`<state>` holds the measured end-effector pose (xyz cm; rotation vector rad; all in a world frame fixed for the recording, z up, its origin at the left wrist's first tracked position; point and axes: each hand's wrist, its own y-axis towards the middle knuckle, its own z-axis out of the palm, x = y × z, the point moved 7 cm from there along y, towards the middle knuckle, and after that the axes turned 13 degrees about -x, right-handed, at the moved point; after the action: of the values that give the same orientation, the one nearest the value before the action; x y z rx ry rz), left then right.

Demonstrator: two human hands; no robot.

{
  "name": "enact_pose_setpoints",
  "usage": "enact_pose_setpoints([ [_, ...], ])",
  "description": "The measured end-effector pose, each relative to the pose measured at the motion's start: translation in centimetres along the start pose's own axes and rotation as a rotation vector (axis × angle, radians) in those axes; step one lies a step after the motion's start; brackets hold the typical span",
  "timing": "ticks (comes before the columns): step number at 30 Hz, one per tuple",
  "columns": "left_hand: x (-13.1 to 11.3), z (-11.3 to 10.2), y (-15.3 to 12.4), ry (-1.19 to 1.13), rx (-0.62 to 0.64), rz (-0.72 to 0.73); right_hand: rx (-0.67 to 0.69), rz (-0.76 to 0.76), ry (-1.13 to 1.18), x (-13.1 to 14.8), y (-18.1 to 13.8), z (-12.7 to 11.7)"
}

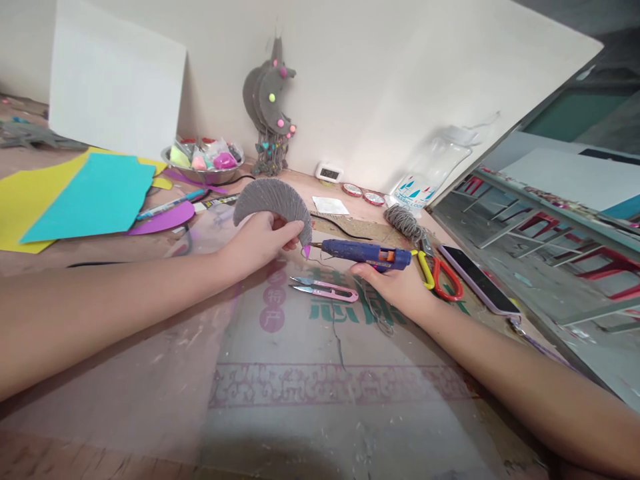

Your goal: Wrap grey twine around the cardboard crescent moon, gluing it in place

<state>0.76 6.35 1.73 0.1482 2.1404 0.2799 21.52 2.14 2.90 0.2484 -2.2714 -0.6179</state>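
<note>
My left hand pinches the grey yarn-wrapped crescent up over the surface, its bare purple tip pointing down. My right hand grips the dark blue glue gun, nozzle right beside that tip; I can't tell whether they touch. With my left fingers so near the nozzle, a small slip of either hand could burn me. Squeezing too hard might flood the tip. The loose grey yarn strand, lying by the pink-handled metal snips, could snag if my wrist drags it.
</note>
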Motion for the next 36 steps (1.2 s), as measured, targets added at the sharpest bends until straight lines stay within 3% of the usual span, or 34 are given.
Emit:
enact_pose_setpoints([
  [28, 0.0, -0.1, -0.1, -0.044, 0.007, 0.000, -0.068, 0.016, 0.068, -1.0, -0.1, 0.1],
  [36, 0.0, 0.0, -0.1, -0.038, 0.011, -0.012, -0.019, 0.065, 0.058, -1.2, -0.2, 0.4],
])
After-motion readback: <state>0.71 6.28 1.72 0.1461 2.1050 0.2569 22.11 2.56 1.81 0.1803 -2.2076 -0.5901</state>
